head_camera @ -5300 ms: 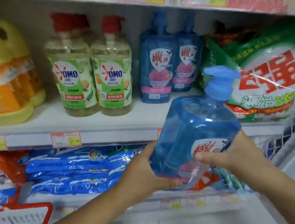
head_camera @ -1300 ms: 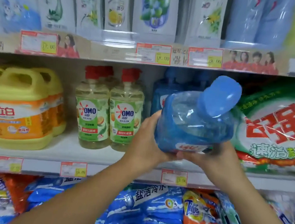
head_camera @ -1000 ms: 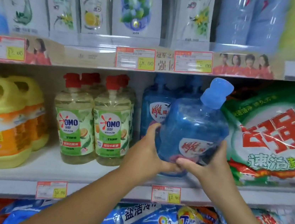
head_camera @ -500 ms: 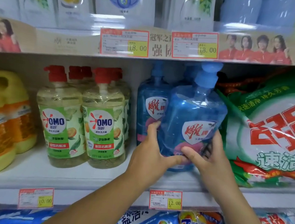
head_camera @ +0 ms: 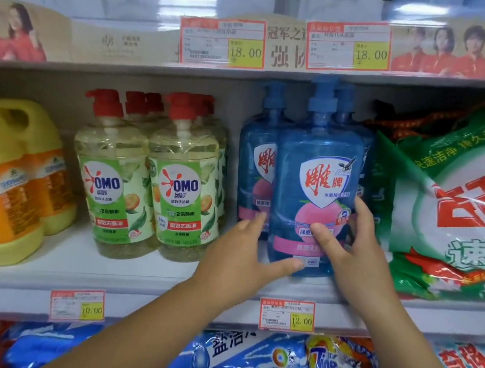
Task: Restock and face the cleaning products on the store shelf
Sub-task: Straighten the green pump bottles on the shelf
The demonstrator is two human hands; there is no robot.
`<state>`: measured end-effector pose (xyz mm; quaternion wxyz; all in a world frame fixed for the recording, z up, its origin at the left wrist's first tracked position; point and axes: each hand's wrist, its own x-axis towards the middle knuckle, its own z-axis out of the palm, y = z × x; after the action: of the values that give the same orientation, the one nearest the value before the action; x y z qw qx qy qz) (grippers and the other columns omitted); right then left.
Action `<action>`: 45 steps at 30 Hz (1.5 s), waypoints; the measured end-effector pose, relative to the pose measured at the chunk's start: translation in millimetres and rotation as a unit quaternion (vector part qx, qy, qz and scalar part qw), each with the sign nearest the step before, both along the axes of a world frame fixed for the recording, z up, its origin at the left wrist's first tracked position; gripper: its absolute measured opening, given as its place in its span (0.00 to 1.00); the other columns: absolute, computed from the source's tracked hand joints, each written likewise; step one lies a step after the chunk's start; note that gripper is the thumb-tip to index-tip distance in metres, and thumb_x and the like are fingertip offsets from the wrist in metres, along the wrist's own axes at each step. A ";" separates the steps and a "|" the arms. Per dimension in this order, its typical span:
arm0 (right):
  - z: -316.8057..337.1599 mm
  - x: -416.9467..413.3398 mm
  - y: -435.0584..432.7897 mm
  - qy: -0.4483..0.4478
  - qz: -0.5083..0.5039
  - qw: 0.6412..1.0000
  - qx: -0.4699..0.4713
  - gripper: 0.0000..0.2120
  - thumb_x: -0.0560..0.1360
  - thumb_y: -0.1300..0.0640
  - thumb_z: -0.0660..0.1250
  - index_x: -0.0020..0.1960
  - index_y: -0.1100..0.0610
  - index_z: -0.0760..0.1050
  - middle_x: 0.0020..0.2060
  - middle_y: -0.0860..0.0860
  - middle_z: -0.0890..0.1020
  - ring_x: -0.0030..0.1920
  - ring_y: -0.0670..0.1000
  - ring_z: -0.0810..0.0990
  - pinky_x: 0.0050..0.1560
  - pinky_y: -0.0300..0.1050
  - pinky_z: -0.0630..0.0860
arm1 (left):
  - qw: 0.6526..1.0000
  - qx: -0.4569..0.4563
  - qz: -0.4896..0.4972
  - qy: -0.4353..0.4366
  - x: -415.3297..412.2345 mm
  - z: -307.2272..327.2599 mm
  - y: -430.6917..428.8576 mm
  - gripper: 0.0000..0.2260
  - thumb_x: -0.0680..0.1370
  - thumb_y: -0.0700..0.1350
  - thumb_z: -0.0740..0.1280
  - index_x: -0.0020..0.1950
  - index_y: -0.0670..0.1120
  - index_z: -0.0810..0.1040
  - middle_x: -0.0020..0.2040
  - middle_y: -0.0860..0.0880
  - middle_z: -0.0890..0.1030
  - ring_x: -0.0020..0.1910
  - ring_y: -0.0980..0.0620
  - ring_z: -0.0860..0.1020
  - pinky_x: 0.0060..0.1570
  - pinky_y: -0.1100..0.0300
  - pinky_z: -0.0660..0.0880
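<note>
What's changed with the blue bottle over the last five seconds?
The blue bottle was lifted from below shelf level, tilted, onto the shelf; now upright, label forward. Right hand still grips it; left hand only touches its base. OMO bottles unchanged.

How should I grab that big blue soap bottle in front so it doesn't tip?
Take the front blue bottle by its wide lower body, coming straight from the front, a hand on each side. Its pump is thin and close under the upper shelf, and the green bag sits close on one side. The right hand grips it there; the left hand touches its base.
</note>
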<state>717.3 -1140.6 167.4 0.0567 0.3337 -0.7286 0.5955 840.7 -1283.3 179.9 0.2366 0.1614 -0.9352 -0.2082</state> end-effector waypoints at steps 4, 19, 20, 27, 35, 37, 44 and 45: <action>1.1 -2.5 -2.2 0.012 -0.003 1.000 0.018 0.36 0.73 0.38 0.66 0.76 0.34 0.52 0.65 0.37 0.77 0.62 0.46 0.78 0.61 0.57 0.75 | 0.984 -0.160 -0.005 -0.078 47.3 -7.8 -12.3 0.41 0.70 0.76 0.59 0.78 0.60 0.56 0.77 0.61 0.60 0.74 0.59 0.61 0.71 0.60 0.58; 29.5 116.0 -71.2 0.164 0.075 0.984 -0.004 0.25 0.75 0.49 0.72 0.67 0.39 0.66 0.60 0.42 0.72 0.61 0.42 0.74 0.64 0.43 0.72 | 0.987 -0.142 0.017 0.068 103.8 -45.2 -50.1 0.24 0.74 0.69 0.61 0.66 0.59 0.74 0.63 0.61 0.76 0.64 0.58 0.69 0.60 0.66 0.55; 41.2 117.3 -88.1 0.112 0.097 0.989 0.021 0.32 0.71 0.46 0.74 0.69 0.37 0.62 0.63 0.42 0.71 0.63 0.43 0.73 0.66 0.45 0.72 | 0.986 -0.142 0.033 0.084 115.3 -50.0 -57.3 0.23 0.74 0.68 0.62 0.65 0.59 0.75 0.63 0.60 0.77 0.64 0.57 0.70 0.61 0.65 0.55; 98.6 106.2 -157.6 0.029 0.022 0.992 0.122 0.61 0.63 0.39 0.79 0.80 0.47 0.40 0.74 0.52 0.68 0.68 0.56 0.73 0.61 0.47 0.71 | 0.989 -0.119 0.054 0.065 166.0 -60.7 -93.9 0.26 0.77 0.65 0.62 0.73 0.58 0.68 0.74 0.59 0.68 0.75 0.57 0.60 0.76 0.63 0.43; 83.2 140.8 -135.0 0.062 0.021 0.997 -0.027 0.49 0.59 0.53 0.84 0.72 0.48 0.60 0.60 0.43 0.75 0.58 0.44 0.77 0.58 0.38 0.73 | 0.996 -0.069 0.046 0.032 203.6 -59.7 -103.4 0.32 0.79 0.64 0.61 0.79 0.59 0.54 0.79 0.61 0.52 0.78 0.62 0.45 0.75 0.65 0.37; 69.5 160.7 -121.1 0.094 0.032 0.993 -0.067 0.48 0.59 0.57 0.84 0.70 0.45 0.60 0.61 0.41 0.72 0.59 0.36 0.74 0.56 0.27 0.70 | 0.998 -0.007 0.042 0.041 210.4 -55.8 -100.3 0.34 0.77 0.64 0.64 0.79 0.59 0.53 0.78 0.63 0.52 0.78 0.62 0.47 0.78 0.60 0.47; 62.9 221.0 -85.7 0.086 0.104 0.977 -0.164 0.47 0.54 0.49 0.82 0.66 0.35 0.60 0.63 0.38 0.73 0.62 0.35 0.74 0.57 0.28 0.72 | 0.968 0.228 0.007 0.100 227.1 -31.0 -77.6 0.47 0.68 0.60 0.77 0.78 0.66 0.51 0.75 0.68 0.59 0.71 0.64 0.62 0.71 0.60 0.64; 63.3 223.5 -82.4 0.069 0.127 0.974 -0.173 0.48 0.54 0.50 0.83 0.67 0.37 0.62 0.63 0.40 0.75 0.62 0.38 0.76 0.57 0.31 0.74 | 0.960 0.259 -0.011 0.106 229.4 -28.5 -75.0 0.48 0.66 0.59 0.79 0.77 0.68 0.52 0.74 0.68 0.61 0.70 0.66 0.64 0.70 0.59 0.66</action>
<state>940.8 -1223.0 230.7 0.0875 0.4491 -0.5603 0.6904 1070.1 -1358.3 151.3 0.2819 0.1836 -0.8204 -0.4623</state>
